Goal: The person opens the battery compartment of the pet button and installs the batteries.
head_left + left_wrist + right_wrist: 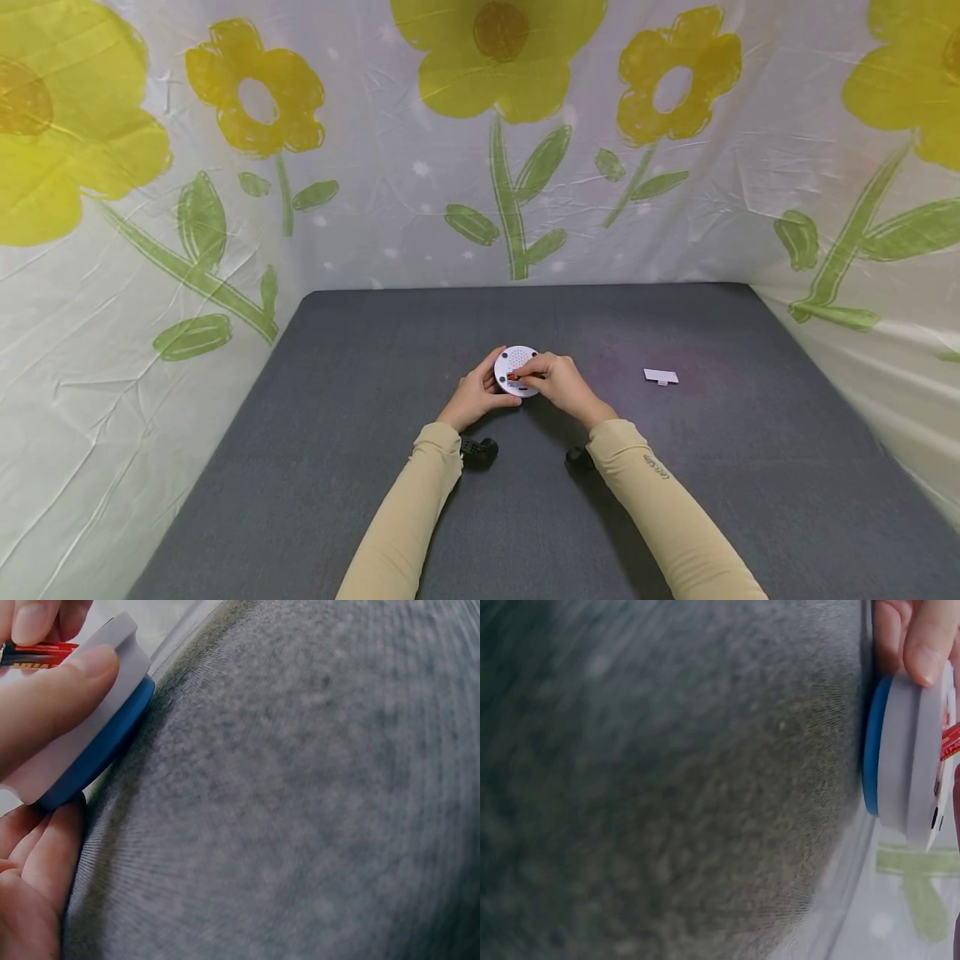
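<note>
Both hands' fingers curled around white round device (516, 369), right hand (564, 385) pinching red battery (514, 377).

The round device (516, 367) near the centre is white on its perforated face, with a blue band along its underside. A small red battery with black and yellow markings (514, 377) sits against it. The mat (375, 467) is dark grey. A white cover piece (661, 377) lies to the right. The far backdrop (420, 183) is white with yellow flowers and green stems. The sleeves (660, 508) are beige.
</note>
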Motion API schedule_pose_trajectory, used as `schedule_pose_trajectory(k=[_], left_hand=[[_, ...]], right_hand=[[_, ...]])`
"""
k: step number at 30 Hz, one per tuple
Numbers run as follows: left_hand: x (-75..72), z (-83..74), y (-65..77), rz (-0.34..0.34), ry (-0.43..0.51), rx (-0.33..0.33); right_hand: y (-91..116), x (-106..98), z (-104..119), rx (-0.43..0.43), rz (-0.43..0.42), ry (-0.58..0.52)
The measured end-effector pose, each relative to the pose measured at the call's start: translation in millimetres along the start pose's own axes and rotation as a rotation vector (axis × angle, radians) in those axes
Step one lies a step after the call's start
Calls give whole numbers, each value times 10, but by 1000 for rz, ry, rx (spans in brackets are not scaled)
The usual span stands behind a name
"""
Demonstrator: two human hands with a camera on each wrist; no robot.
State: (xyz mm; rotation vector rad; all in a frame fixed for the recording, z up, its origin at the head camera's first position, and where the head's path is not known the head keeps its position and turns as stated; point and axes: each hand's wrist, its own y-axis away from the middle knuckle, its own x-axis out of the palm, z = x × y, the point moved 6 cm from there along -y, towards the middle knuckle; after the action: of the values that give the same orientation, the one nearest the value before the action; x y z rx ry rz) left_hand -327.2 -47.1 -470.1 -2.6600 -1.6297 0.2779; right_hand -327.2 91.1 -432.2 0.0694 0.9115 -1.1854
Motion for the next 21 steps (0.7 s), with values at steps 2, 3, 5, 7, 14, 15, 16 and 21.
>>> schedule_pose_trajectory(k=[2, 3, 5, 7, 14, 15, 16, 21], left_hand=[[-1, 1, 0, 3, -4, -4], [-2, 0, 0, 4, -7, -4], [-4, -1, 0, 5, -14, -2], [-5, -5, 0, 8, -16, -2], [2, -6, 5, 12, -1, -2], [3, -6, 4, 12, -1, -1], [2, -4, 2, 13, -2, -2], [-5, 8, -7, 9, -1, 1]], right_hand=[[-4, 12, 26, -36, 13, 39], [-8, 19, 39, -49, 20, 53], [-20, 38, 64, -76, 32, 89], [-34, 63, 83, -81, 46, 125], [-61, 139, 86, -9, 94, 227], [-62, 145, 88, -3, 98, 232], [-62, 150, 90, -1, 100, 237], [-48, 154, 95, -12, 91, 250]])
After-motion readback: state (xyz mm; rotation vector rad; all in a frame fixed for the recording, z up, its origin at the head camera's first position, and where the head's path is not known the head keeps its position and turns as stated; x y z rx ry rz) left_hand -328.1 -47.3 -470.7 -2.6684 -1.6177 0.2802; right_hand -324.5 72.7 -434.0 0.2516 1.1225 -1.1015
